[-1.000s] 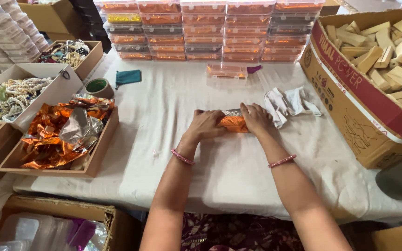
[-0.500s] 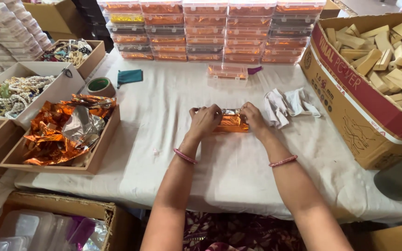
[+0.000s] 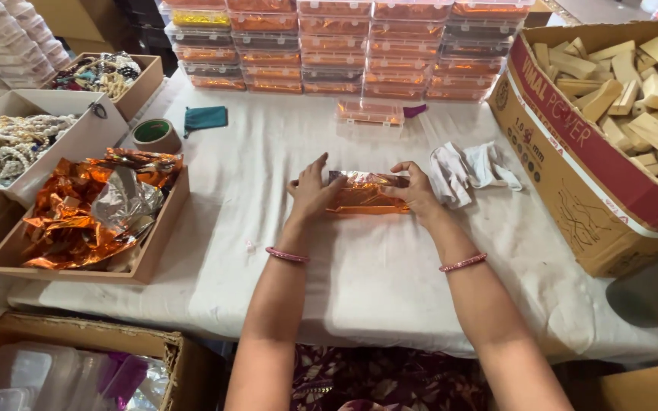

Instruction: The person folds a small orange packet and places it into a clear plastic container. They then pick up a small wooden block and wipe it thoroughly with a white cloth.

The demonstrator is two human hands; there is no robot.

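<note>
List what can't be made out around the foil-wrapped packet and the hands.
Head view only:
- Inside of the orange foil packet: covered by its wrapping.
- Packet ends: hidden under left hand and right hand.
- Contents of stacked clear boxes: too small.
- Carton of wooden blocks: cut by right edge.

At frame centre a foil-wrapped packet [image 3: 365,192] lies on the cloth-covered table [image 3: 359,281], the left hand [image 3: 312,192] at its left end, the right hand [image 3: 416,190] at its right end. Folded gloves [image 3: 467,169] lie just right of it. A carton of wooden blocks [image 3: 611,129] occupies the right edge. A tray of foil sheets [image 3: 93,217] sits at left, a tape roll [image 3: 155,135] above it. Stacked lidded boxes [image 3: 336,46] line the top; a single box [image 3: 369,112] lies before them.
</note>
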